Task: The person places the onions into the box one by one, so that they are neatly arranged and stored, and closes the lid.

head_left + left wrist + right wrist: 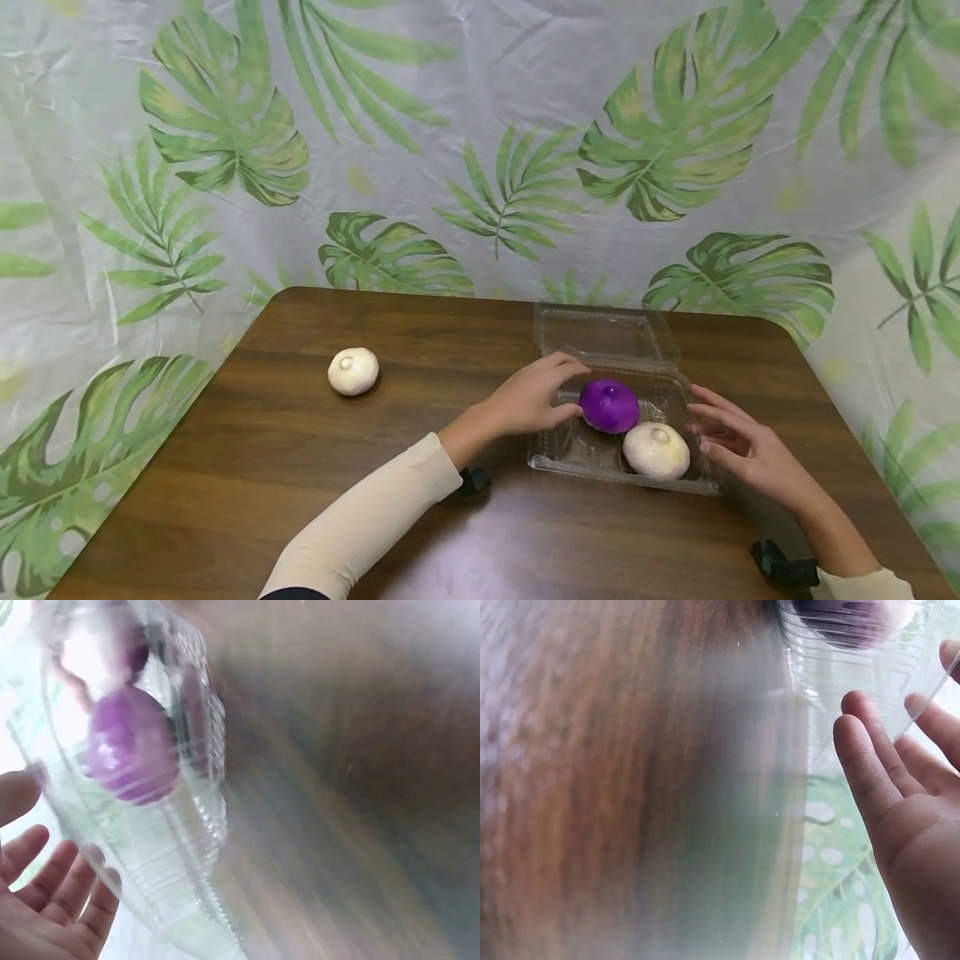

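A clear plastic clamshell box (585, 462) stands with its lid (603, 333) folded back. Inside it sit a purple onion-like bulb (609, 407) and, touching it at the front right, a white onion-like bulb (656, 451). My left hand (528, 396) is at the box's left side, fingers loosely bent over the rim and thumb near the purple bulb. On the other side, my right hand (750, 450) has its fingers spread along the right wall. Neither hand grips a bulb; whether the fingertips touch the plastic is hard to tell. The left wrist view is blurred.
Another white onion-like bulb (353, 372) lies apart at the left of the brown wooden table (420, 333). Behind the table hangs a leaf-patterned sheet (517, 100). Dark wrist devices (783, 567) are beside the forearms.
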A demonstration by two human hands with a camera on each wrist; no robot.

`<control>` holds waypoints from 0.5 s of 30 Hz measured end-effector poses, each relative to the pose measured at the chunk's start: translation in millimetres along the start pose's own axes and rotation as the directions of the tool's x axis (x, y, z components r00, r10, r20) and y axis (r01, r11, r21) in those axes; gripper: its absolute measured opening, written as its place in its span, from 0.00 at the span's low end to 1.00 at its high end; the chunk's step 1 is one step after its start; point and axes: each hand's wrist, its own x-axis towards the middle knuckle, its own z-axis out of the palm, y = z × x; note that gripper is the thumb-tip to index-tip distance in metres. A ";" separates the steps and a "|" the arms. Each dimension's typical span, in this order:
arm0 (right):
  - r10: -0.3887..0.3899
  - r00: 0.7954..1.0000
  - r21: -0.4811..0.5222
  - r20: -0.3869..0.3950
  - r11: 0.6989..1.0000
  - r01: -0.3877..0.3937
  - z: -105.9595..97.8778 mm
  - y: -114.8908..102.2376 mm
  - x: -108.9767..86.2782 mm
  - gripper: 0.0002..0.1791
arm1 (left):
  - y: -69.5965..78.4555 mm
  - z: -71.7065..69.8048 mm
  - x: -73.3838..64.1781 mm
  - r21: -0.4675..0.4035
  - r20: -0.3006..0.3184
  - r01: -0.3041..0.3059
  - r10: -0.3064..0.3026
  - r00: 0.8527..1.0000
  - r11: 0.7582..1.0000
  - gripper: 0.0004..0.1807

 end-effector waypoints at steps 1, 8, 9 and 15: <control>0.002 1.000 -0.003 0.001 1.000 -0.002 0.1 0.1 -0.6 0.27 | 0.5 -1.5 -3.3 -0.016 -0.015 -0.016 0.015 1.000 1.000 0.30; 0.003 1.000 -0.002 -0.018 1.000 -0.003 -1.5 -0.8 -2.0 0.26 | 4.0 -25.3 -38.0 -0.164 -0.155 -0.083 0.058 0.986 0.983 0.27; 0.005 1.000 -0.002 -0.017 1.000 -0.006 -1.5 -0.7 -2.1 0.26 | 3.4 -30.3 -46.0 -0.182 -0.179 -0.094 0.062 0.982 0.979 0.26; 0.024 1.000 -0.006 -0.015 1.000 -0.024 -1.8 -0.4 -4.5 0.27 | -8.0 -65.6 -107.5 -0.224 -0.266 -0.101 0.039 0.963 0.969 0.26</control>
